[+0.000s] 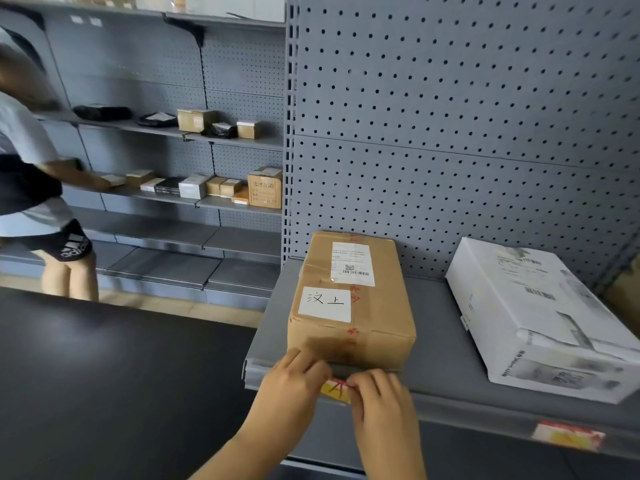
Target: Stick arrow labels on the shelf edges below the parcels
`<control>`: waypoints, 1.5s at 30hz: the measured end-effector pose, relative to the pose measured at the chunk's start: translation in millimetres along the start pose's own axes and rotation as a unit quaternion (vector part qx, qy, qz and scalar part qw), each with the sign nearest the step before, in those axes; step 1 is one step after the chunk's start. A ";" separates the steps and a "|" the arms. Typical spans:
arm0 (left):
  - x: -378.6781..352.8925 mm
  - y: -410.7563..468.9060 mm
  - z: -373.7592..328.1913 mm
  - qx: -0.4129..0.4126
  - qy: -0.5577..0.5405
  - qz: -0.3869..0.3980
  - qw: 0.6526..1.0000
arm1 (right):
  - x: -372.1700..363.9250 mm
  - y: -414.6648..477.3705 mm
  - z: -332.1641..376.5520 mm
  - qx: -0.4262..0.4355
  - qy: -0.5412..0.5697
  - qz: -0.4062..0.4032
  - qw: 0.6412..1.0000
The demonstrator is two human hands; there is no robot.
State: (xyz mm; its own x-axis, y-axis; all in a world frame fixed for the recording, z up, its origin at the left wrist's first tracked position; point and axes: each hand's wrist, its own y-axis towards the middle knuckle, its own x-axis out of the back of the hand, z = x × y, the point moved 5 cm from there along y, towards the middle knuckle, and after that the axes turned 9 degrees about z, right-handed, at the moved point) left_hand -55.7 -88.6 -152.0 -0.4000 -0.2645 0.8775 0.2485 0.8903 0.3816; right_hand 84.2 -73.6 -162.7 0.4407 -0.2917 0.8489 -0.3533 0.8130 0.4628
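Note:
A brown cardboard parcel [351,303] with white labels sits on the grey shelf [436,327]. Right of it lies a white wrapped parcel [540,317]. Directly below the brown parcel, a yellow label with a red arrow [335,389] lies against the shelf edge [460,408]. My left hand [294,382] pinches its left end and my right hand [377,393] pinches its right end; my fingers hide most of it. Another yellow and red label [568,435] is stuck on the shelf edge below the white parcel.
A grey pegboard panel [450,133] backs the shelf. A dark flat surface [104,375] fills the lower left. At the far left a person [38,188] reaches into other shelves [194,202] that hold several small parcels.

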 end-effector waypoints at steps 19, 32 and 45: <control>-8.6 -5.7 0.0 0.023 0.009 -0.007 1.000 | -0.1 9.4 -3.6 0.058 -0.010 0.103 0.993; -9.4 -2.3 -3.2 0.011 0.020 -0.006 1.000 | -1.9 8.6 -5.0 0.043 -0.019 0.107 0.993; 6.6 6.9 -8.6 -0.050 0.010 -0.001 0.999 | 25.3 10.1 -13.3 0.115 0.038 0.085 0.989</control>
